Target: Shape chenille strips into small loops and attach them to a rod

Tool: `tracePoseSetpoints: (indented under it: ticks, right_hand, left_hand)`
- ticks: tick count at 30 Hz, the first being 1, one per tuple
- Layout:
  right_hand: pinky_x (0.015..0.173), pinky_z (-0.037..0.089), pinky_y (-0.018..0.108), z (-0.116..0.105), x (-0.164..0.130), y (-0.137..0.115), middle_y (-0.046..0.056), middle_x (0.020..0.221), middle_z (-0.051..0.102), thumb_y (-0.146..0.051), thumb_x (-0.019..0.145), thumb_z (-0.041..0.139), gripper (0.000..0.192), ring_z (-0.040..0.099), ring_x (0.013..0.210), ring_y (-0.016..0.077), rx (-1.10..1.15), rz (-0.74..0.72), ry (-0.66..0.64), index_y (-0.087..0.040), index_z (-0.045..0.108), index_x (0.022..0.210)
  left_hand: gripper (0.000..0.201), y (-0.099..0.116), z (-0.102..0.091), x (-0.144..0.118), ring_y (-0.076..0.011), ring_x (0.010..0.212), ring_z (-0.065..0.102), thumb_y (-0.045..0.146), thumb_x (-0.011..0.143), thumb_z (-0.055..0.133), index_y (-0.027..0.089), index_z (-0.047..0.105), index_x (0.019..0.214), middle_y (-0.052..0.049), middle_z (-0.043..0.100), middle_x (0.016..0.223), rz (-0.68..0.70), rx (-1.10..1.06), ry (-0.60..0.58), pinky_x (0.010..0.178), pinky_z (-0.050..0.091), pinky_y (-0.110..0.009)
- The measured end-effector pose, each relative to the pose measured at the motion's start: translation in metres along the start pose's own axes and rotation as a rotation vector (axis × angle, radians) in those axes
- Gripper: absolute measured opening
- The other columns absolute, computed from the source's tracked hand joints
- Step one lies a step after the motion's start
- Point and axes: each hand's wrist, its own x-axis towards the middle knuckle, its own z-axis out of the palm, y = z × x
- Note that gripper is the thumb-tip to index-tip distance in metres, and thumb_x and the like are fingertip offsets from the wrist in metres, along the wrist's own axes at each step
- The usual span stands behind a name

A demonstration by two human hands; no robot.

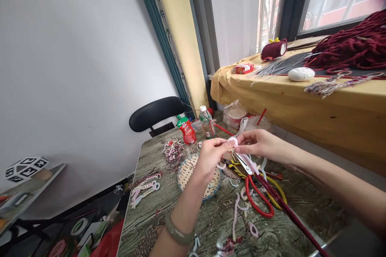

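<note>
Both hands are meeting above the wood-grain tabletop [169,196], raised clear of it. The left hand [209,156] is curling nearly closed, thumb and fingertips pinching one side of a small pale pink ring [233,141]. The right hand [261,144] is pinching the opposite side of that same ring, fingers drawn together. A dark maroon cord [289,213] is trailing from the ring area down toward the lower right edge of view. A green bangle [178,233] is sitting on the left wrist.

Directly beneath the hands, a round woven basket tray [187,170] is lying on the table, partly hidden by the left hand. Just beside it, red-handled scissors [256,196] are lying with blades pointing up toward the hands. Loose pink and white rings and loops [144,188] are scattered about the table.

Farther back, a red squeeze pouch [187,129] and a clear plastic bottle [206,122] are standing near the table's far edge. A black chair back [155,112] is showing behind. A heap of maroon yarn [352,46] is lying on the yellow-covered ledge [301,100] by the window.
</note>
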Motion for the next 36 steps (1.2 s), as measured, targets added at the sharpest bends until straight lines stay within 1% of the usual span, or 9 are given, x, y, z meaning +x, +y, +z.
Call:
tracePoseSetpoints:
  ticks: [4,8,12,16,23,28,31,33,36]
  right_hand:
    - [0.045,0.023,0.024,-0.003,-0.003,0.004,-0.004,0.051,0.049,-0.049,0.074,0.060,0.035,0.035,0.047,0.0092,-0.057,-0.032,0.004,-0.015,0.068,0.067]
    - [0.054,0.031,0.026,-0.005,-0.005,0.001,0.000,0.062,0.058,-0.047,0.077,0.057,0.034,0.045,0.058,0.0140,-0.073,-0.078,0.046,-0.016,0.069,0.070]
    - [0.049,0.026,0.025,-0.004,-0.002,-0.002,-0.003,0.053,0.050,-0.053,0.076,0.056,0.039,0.038,0.050,0.0110,-0.041,-0.064,-0.002,-0.017,0.062,0.062]
    - [0.044,0.023,0.024,0.001,0.010,-0.001,-0.006,0.048,0.041,-0.060,0.077,0.050,0.045,0.032,0.045,0.0091,0.052,-0.035,-0.063,-0.018,0.055,0.062]
    - [0.045,0.022,0.023,0.005,0.035,0.004,-0.006,0.050,0.043,-0.056,0.071,0.060,0.042,0.031,0.046,0.0077,0.147,-0.050,-0.139,-0.015,0.059,0.062]
    - [0.044,0.019,0.023,0.001,0.038,0.004,-0.007,0.049,0.041,-0.046,0.070,0.064,0.031,0.027,0.045,0.0072,0.180,-0.069,-0.041,-0.016,0.063,0.064]
    - [0.045,0.025,0.023,0.002,0.037,0.004,-0.005,0.054,0.050,-0.042,0.071,0.063,0.027,0.035,0.048,0.0081,0.201,-0.079,0.011,-0.016,0.066,0.069]
    - [0.048,0.031,0.024,0.003,0.036,0.003,-0.003,0.058,0.056,-0.040,0.071,0.064,0.025,0.041,0.050,0.0095,0.213,-0.079,0.036,-0.015,0.067,0.068]
    - [0.055,0.036,0.025,0.005,0.037,0.002,-0.001,0.061,0.060,-0.038,0.070,0.065,0.022,0.048,0.056,0.0119,0.224,-0.085,0.089,-0.016,0.068,0.066]
  left_hand:
    - [0.021,0.001,0.000,0.000,-0.0050,0.046,0.041,0.032,0.065,0.073,0.012,0.069,0.063,0.002,0.057,0.053,0.039,0.001,0.039,0.046,0.030,-0.021]
    - [0.018,0.001,0.000,0.000,-0.0046,0.046,0.039,0.030,0.064,0.073,0.012,0.069,0.061,0.003,0.054,0.050,0.060,-0.010,0.088,0.047,0.031,-0.020]
    - [0.018,0.001,-0.002,0.003,-0.0044,0.045,0.038,0.029,0.062,0.073,0.012,0.069,0.059,0.004,0.053,0.050,0.062,-0.032,0.121,0.046,0.030,-0.020]
    - [0.015,0.000,-0.004,0.008,-0.0040,0.044,0.036,0.026,0.059,0.075,0.012,0.070,0.060,0.004,0.052,0.049,0.072,-0.049,0.147,0.043,0.027,-0.019]
    - [0.016,-0.005,-0.010,0.017,-0.0016,0.042,0.030,0.024,0.060,0.072,0.011,0.069,0.068,0.002,0.055,0.054,0.095,-0.109,0.204,0.038,0.018,-0.017]
    - [0.024,-0.009,-0.004,0.011,0.0002,0.039,0.023,0.032,0.065,0.072,0.012,0.061,0.071,0.006,0.046,0.054,0.070,-0.176,0.156,0.036,0.012,-0.016]
    - [0.029,-0.014,0.006,-0.001,0.0004,0.038,0.020,0.040,0.069,0.068,0.013,0.060,0.076,0.005,0.048,0.059,0.014,-0.213,0.070,0.035,0.011,-0.017]
    - [0.029,-0.018,0.014,-0.008,0.0005,0.037,0.021,0.036,0.065,0.072,0.011,0.061,0.075,0.003,0.052,0.060,-0.035,-0.219,0.018,0.035,0.012,-0.018]
    - [0.026,-0.023,0.022,-0.013,0.0002,0.037,0.022,0.031,0.061,0.075,0.010,0.060,0.065,0.003,0.052,0.054,-0.067,-0.225,0.029,0.036,0.013,-0.019]
